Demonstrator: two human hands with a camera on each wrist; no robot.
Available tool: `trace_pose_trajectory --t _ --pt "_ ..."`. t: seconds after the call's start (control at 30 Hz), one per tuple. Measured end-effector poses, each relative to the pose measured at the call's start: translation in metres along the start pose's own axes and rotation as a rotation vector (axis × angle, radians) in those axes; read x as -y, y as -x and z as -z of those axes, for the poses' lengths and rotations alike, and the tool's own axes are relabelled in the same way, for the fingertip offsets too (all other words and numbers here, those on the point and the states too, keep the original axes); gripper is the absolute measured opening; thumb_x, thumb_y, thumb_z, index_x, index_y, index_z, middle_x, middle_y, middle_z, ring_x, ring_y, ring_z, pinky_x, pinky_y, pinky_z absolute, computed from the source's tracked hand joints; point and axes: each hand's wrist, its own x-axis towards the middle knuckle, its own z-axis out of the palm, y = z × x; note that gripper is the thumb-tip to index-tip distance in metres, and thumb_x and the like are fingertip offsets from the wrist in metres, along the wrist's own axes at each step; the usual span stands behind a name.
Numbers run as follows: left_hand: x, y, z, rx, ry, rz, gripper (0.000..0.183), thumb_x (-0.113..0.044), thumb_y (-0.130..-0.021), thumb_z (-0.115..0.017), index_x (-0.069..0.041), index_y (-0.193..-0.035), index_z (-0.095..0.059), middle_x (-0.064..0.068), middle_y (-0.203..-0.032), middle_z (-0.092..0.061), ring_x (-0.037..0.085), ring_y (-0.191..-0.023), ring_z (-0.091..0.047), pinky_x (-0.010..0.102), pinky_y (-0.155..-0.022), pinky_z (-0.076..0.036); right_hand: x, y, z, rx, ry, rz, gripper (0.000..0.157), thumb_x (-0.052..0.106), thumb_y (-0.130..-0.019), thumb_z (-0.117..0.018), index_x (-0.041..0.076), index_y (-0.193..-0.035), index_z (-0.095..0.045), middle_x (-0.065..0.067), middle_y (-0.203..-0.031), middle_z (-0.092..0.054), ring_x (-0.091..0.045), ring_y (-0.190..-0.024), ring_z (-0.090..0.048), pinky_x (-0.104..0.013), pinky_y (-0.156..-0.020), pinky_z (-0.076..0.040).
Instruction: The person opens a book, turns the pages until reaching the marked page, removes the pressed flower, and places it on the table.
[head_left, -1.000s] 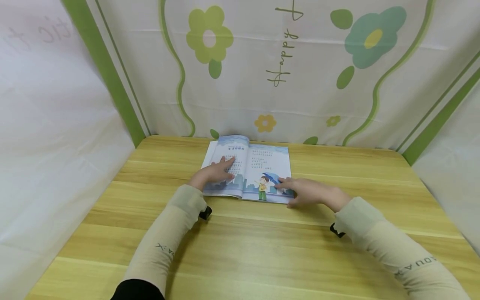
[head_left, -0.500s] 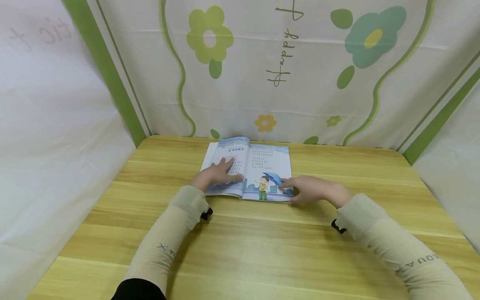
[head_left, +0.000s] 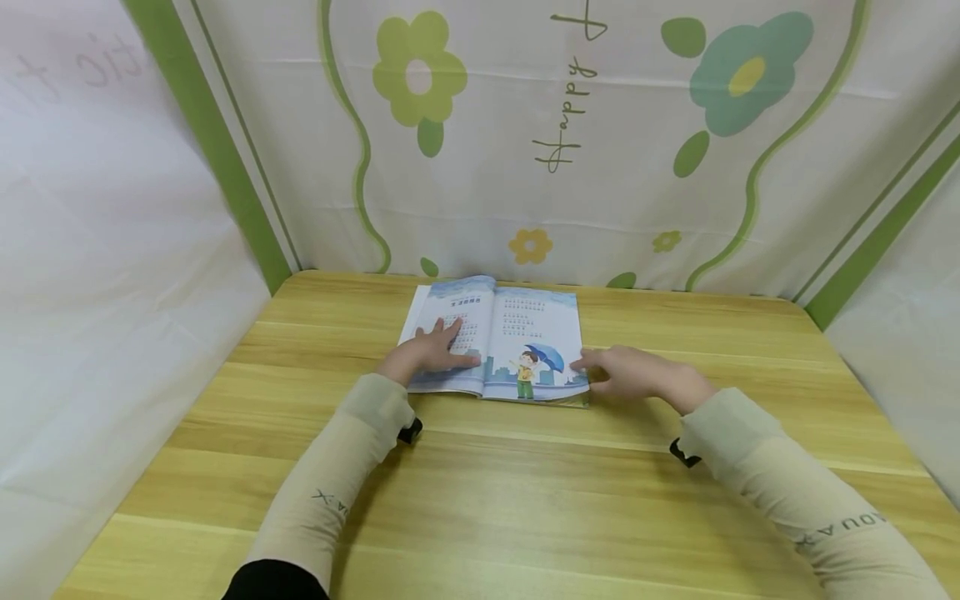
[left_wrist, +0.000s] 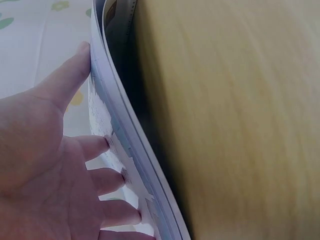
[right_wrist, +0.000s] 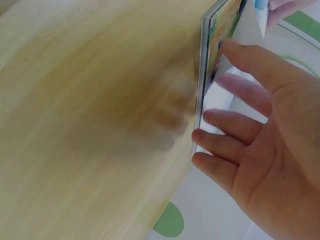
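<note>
An open picture book [head_left: 525, 321] lies near the back of the wooden table, its left page showing text and its right page a child with a blue umbrella. My left hand [head_left: 429, 350] rests on the left page with fingers spread; in the left wrist view its fingertips touch the paper. At the book's right edge my right hand [head_left: 633, 372] pinches the right-hand page between thumb and index finger. That page's lower corner is lifted, and a strip of the coloured page [right_wrist: 220, 37] beneath shows in the right wrist view. The other right fingers lie along the book's edge.
The wooden tabletop [head_left: 495, 500] extends in front of the book and to both sides. Behind it hangs a white cloth [head_left: 465, 192] printed with flowers and lettering, close to the book's far edge. More white cloth walls [head_left: 112, 333] stand at the sides.
My right hand has drawn back slightly to the right and lifted the page's lower corner, exposing the page below. The left hand stays on the left page, its thumb now stretched further toward the spine.
</note>
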Motion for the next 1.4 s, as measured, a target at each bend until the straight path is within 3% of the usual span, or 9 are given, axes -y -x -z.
trace_pose_trajectory --t 0.1,0.23,0.33,0.47,0.7,0.83,1.1,1.23,1.4 --pt "0.0 0.0 0.0 0.001 0.0 -0.001 0.098 -0.06 -0.098 -0.059 -0.017 -0.167 -0.003 0.021 -0.169 0.008 0.057 -0.148 0.008 0.07 -0.117 -0.004 -0.001 0.001 0.002 -0.023 -0.004 -0.023 0.046 0.024 -0.103 -0.064 0.004 -0.144 -0.059 -0.028 -0.148 -0.05 -0.028 -0.106 -0.061 -0.052 -0.103 -0.046" --pt "-0.001 -0.001 0.0 0.002 0.003 0.001 0.098 -0.06 -0.098 -0.059 -0.017 -0.167 -0.003 0.021 -0.169 0.008 0.056 -0.149 0.009 0.07 -0.117 -0.004 -0.002 0.002 0.004 -0.045 -0.027 -0.042 0.049 0.025 -0.104 -0.063 0.002 -0.146 -0.056 -0.02 -0.096 -0.069 -0.014 -0.062 -0.043 -0.038 -0.072 -0.045" --pt "-0.001 -0.001 0.0 -0.001 0.005 0.0 0.098 -0.06 -0.098 -0.058 -0.017 -0.167 -0.002 0.021 -0.169 0.009 0.056 -0.149 0.009 0.07 -0.117 -0.005 -0.001 0.002 0.006 -0.053 -0.048 -0.05 0.05 0.025 -0.104 -0.062 0.0 -0.147 -0.054 -0.001 -0.062 -0.045 -0.009 -0.051 -0.028 -0.032 -0.06 -0.04" --pt "-0.001 0.001 -0.001 -0.004 0.006 -0.001 0.098 -0.06 -0.098 -0.058 -0.018 -0.167 -0.002 0.02 -0.169 0.009 0.055 -0.149 0.009 0.07 -0.117 -0.005 0.002 0.001 0.01 -0.074 -0.07 -0.07 0.052 0.028 -0.104 -0.062 -0.001 -0.147 -0.054 0.006 -0.056 -0.035 -0.007 -0.049 -0.026 -0.03 -0.056 -0.039" --pt "-0.001 0.001 -0.001 -0.009 0.007 -0.005 0.098 -0.06 -0.099 -0.058 -0.018 -0.167 -0.002 0.02 -0.169 0.009 0.055 -0.149 0.009 0.07 -0.117 -0.006 0.009 0.001 0.014 -0.186 -0.063 -0.056 0.056 0.035 -0.104 -0.063 -0.002 -0.145 -0.055 -0.016 -0.078 -0.067 -0.018 -0.064 -0.052 -0.048 -0.086 -0.049" --pt "-0.003 0.0 0.0 -0.008 0.007 -0.011 0.097 -0.06 -0.099 -0.058 -0.016 -0.166 -0.002 0.021 -0.169 0.008 0.056 -0.149 0.009 0.07 -0.117 -0.005 0.012 -0.001 0.015 -0.239 -0.07 -0.054 0.06 0.038 -0.104 -0.062 -0.002 -0.148 -0.052 -0.019 -0.084 -0.069 -0.02 -0.066 -0.058 -0.06 -0.102 -0.046" --pt "-0.002 0.0 -0.001 -0.006 0.003 -0.004 0.099 -0.06 -0.098 -0.059 -0.016 -0.166 -0.002 0.021 -0.169 0.008 0.055 -0.149 0.01 0.067 -0.119 -0.003 0.025 -0.009 0.017 -0.294 -0.087 -0.067 0.071 0.049 -0.102 -0.061 0.003 -0.153 -0.046 -0.005 -0.063 -0.053 -0.009 -0.047 -0.024 -0.048 -0.086 -0.048" --pt "-0.002 -0.001 -0.001 -0.007 0.008 -0.008 0.099 -0.059 -0.098 -0.059 -0.015 -0.166 -0.003 0.022 -0.169 0.008 0.054 -0.149 0.01 0.066 -0.119 -0.002 0.032 -0.012 0.019 -0.328 -0.089 -0.055 0.072 0.05 -0.1 -0.063 0.006 -0.154 -0.046 -0.022 -0.106 -0.07 -0.008 -0.047 -0.02 -0.043 -0.078 -0.046" --pt "-0.001 -0.002 -0.001 -0.007 0.015 -0.007 0.099 -0.059 -0.098 -0.059 -0.015 -0.166 -0.002 0.022 -0.168 0.009 0.054 -0.149 0.01 0.066 -0.119 -0.002 0.041 -0.017 0.019 -0.34 -0.089 -0.039 0.071 0.049 -0.099 -0.065 0.008 -0.155 -0.047 -0.021 -0.159 -0.038 -0.009 -0.045 -0.02 -0.042 -0.072 -0.047"
